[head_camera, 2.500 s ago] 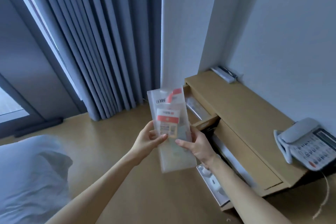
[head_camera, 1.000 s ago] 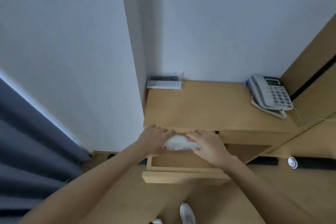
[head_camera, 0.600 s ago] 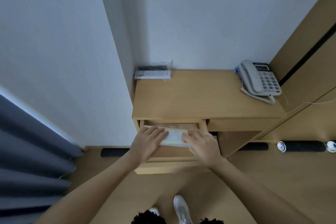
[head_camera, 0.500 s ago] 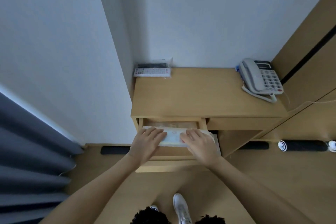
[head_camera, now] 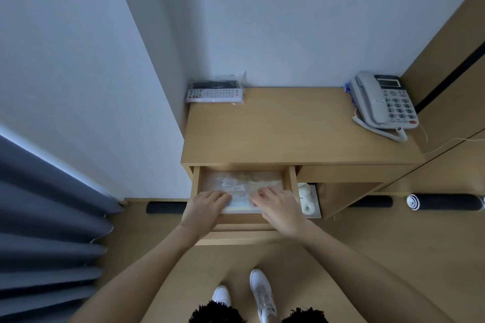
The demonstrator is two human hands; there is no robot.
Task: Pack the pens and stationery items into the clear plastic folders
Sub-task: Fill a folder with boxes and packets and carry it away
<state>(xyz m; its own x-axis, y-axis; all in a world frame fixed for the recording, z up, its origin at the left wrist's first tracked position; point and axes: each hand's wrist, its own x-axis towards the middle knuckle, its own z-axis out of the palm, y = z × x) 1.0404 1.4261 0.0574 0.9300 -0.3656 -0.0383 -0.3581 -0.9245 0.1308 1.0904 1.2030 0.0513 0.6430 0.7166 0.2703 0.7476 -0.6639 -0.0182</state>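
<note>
A clear plastic folder (head_camera: 241, 203) with papers and stationery inside lies across the front of the open wooden drawer (head_camera: 291, 181). My left hand (head_camera: 206, 208) holds its left end and my right hand (head_camera: 279, 207) holds its right end. Both sets of fingers lie over the top of the folder, and the thumbs are hidden. Further back in the drawer lies another clear folder (head_camera: 241, 181) with pale items in it.
The drawer belongs to a low wooden desk (head_camera: 288, 134) against the wall. A bagged remote control (head_camera: 215, 94) lies at its back left and a grey telephone (head_camera: 384, 102) at the right. Grey curtains (head_camera: 47, 231) hang on the left. My white shoes (head_camera: 259, 294) stand below.
I turned from the curtain side to face the desk. Both hands brought the folder down into the open drawer, and it now sits lower and nearer the drawer front.
</note>
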